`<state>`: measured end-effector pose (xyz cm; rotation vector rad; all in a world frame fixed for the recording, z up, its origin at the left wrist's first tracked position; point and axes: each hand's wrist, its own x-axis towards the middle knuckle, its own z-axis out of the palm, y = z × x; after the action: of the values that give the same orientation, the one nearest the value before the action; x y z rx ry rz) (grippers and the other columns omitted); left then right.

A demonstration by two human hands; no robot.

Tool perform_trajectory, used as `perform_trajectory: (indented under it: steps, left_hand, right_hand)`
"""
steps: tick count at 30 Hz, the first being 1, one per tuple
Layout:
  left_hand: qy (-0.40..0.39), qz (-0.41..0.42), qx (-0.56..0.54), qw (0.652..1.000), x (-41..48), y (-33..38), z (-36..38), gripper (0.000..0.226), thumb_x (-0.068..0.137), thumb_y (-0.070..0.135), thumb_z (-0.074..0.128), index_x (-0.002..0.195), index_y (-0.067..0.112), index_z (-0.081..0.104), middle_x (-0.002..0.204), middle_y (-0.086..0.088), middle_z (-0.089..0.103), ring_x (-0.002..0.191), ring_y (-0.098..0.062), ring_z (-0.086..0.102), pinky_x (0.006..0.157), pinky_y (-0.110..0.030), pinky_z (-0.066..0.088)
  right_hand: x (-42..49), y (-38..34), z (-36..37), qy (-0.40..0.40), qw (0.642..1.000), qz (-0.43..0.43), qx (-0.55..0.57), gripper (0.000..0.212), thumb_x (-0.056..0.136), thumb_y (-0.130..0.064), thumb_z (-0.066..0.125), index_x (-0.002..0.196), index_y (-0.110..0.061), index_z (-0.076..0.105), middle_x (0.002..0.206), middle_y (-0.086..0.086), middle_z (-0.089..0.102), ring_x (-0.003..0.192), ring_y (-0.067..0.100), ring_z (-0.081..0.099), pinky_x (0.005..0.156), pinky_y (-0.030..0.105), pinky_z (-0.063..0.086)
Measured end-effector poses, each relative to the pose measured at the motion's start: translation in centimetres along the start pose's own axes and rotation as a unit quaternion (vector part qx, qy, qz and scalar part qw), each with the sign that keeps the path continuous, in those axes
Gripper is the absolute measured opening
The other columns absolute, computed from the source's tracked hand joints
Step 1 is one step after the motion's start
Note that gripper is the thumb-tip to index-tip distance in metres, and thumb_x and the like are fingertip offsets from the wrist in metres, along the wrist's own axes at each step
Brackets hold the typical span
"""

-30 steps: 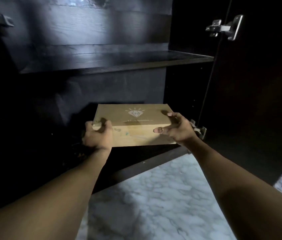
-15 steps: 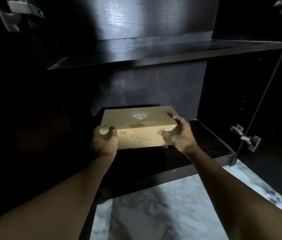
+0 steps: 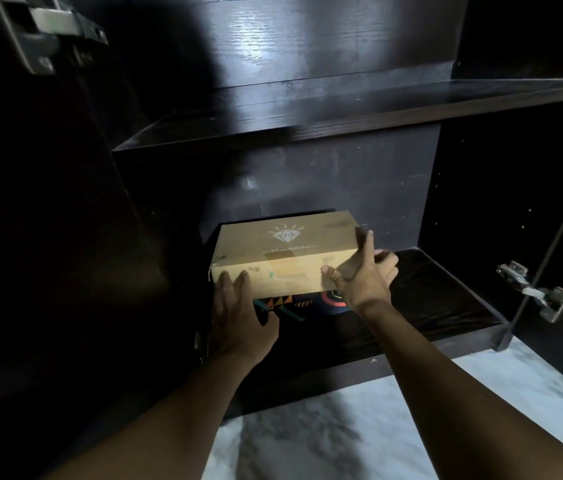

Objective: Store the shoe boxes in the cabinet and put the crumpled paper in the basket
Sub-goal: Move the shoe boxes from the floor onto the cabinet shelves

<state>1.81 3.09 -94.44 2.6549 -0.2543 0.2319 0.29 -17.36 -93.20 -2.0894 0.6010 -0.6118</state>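
Stiff, light-looking tan shoe box (image 3: 287, 244) is sitting atop a patterned box (image 3: 307, 306) in the bottom shelf's (image 3: 446, 292) back-left corner, left hand (image 3: 238, 323) pressing straight fingers (image 3: 242, 284) on its front, right hand (image 3: 365, 282) clasping its right end.

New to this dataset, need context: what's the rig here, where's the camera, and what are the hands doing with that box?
There is no robot. A person works bare-handed, and every picture comes from one wide-angle camera worn on the head, looking forward and down. You see an open dark cabinet. In its lower compartment a tan shoe box sits on a dark patterned box. The left hand presses straight fingers against the front of the upper box. The right hand holds its right front corner, thumb on the front. Below the cabinet is a pale marbled surface. A metal hinge shows at the right.
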Motion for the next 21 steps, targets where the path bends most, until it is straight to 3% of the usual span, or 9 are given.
perform_trajectory:
  steps: [2,4,6,8,9,11,13,17,21]
  left_hand:
    - [-0.019,-0.012,-0.018,1.000,0.6,-0.2,0.3,0.088,0.090,0.044,0.054,0.155,0.025,-0.002,0.163,-0.003,-0.011,0.150,-0.024,-0.007,0.119,-0.045,0.011]
    - [-0.014,-0.024,-0.063,0.998,1.6,-0.3,0.6,0.090,0.090,0.041,0.058,0.156,0.025,-0.002,0.163,-0.005,-0.009,0.150,-0.026,-0.007,0.121,-0.045,0.009]
    - [0.000,-0.035,-0.115,0.993,2.7,0.0,0.8,0.089,0.090,0.037,0.060,0.156,0.026,0.001,0.164,-0.007,-0.006,0.150,-0.028,-0.005,0.122,-0.046,0.011]
    - [0.012,-0.046,-0.160,0.986,3.4,0.3,1.2,0.086,0.090,0.031,0.061,0.156,0.027,0.005,0.164,-0.006,-0.003,0.150,-0.028,-0.003,0.122,-0.045,0.012]
    - [0.010,-0.049,-0.180,0.982,3.5,0.5,1.4,0.086,0.091,0.028,0.062,0.156,0.026,0.006,0.164,-0.006,-0.003,0.151,-0.027,-0.003,0.122,-0.044,0.011]
    - [0.001,-0.054,-0.218,0.974,3.8,1.0,2.0,0.086,0.092,0.023,0.062,0.156,0.025,0.006,0.164,-0.005,-0.006,0.151,-0.024,-0.008,0.121,-0.042,0.008]
    - [-0.003,-0.070,-0.247,0.966,4.2,1.6,2.4,0.086,0.092,0.022,0.062,0.156,0.026,0.005,0.164,-0.004,-0.010,0.150,-0.022,-0.010,0.120,-0.040,0.008]
    - [0.004,-0.081,-0.287,0.954,4.9,2.1,2.6,0.085,0.092,0.020,0.062,0.156,0.025,0.007,0.164,-0.003,-0.006,0.150,-0.017,-0.010,0.119,-0.033,0.007]
    - [0.008,-0.093,-0.311,0.946,4.8,2.1,1.8,0.083,0.092,0.018,0.062,0.156,0.027,0.010,0.163,-0.004,0.012,0.149,-0.023,0.013,0.116,-0.032,0.022]
  right_hand:
    - [0.5,0.1,0.0,-0.034,0.999,-0.001,0.041,0.109,0.082,-0.028,0.078,0.156,-0.033,-0.001,0.145,0.008,0.012,0.124,0.023,0.025,0.077,0.018,0.054]
    - [1.1,0.2,0.0,-0.074,0.994,-0.009,0.075,0.109,0.084,-0.012,0.075,0.156,-0.030,-0.005,0.148,0.005,0.012,0.121,0.019,0.028,0.083,0.011,0.050]
    - [1.1,0.1,0.2,-0.117,0.987,-0.018,0.112,0.107,0.086,0.002,0.069,0.155,-0.028,-0.007,0.151,0.004,0.011,0.118,0.016,0.032,0.065,0.001,0.046]
    - [1.4,0.2,0.7,-0.135,0.984,-0.026,0.111,0.106,0.085,0.006,0.068,0.156,-0.027,-0.004,0.151,0.005,0.013,0.127,0.019,0.037,0.087,0.007,0.044]
    - [1.3,0.1,1.0,-0.143,0.983,-0.031,0.110,0.104,0.084,0.006,0.068,0.156,-0.027,-0.001,0.150,0.004,0.014,0.129,0.020,0.038,0.104,0.019,0.039]
    - [1.4,-0.2,1.6,-0.169,0.978,-0.025,0.116,0.102,0.085,0.005,0.067,0.157,-0.028,0.002,0.148,0.001,0.012,0.124,0.016,0.037,0.117,0.036,0.030]
    - [2.0,-0.3,2.2,-0.176,0.978,-0.014,0.112,0.101,0.087,0.000,0.067,0.157,-0.030,-0.001,0.148,-0.002,0.007,0.121,0.016,0.037,0.117,0.039,0.030]
    - [2.9,-0.7,2.7,-0.180,0.978,-0.004,0.108,0.097,0.090,-0.010,0.067,0.157,-0.023,-0.002,0.155,-0.001,0.000,0.134,0.025,0.034,0.118,0.031,0.019]
    - [3.3,-0.2,2.3,-0.174,0.976,-0.004,0.129,0.086,0.090,-0.007,0.066,0.157,-0.021,0.013,0.155,-0.007,0.010,0.127,0.016,0.037,0.110,0.023,0.028]
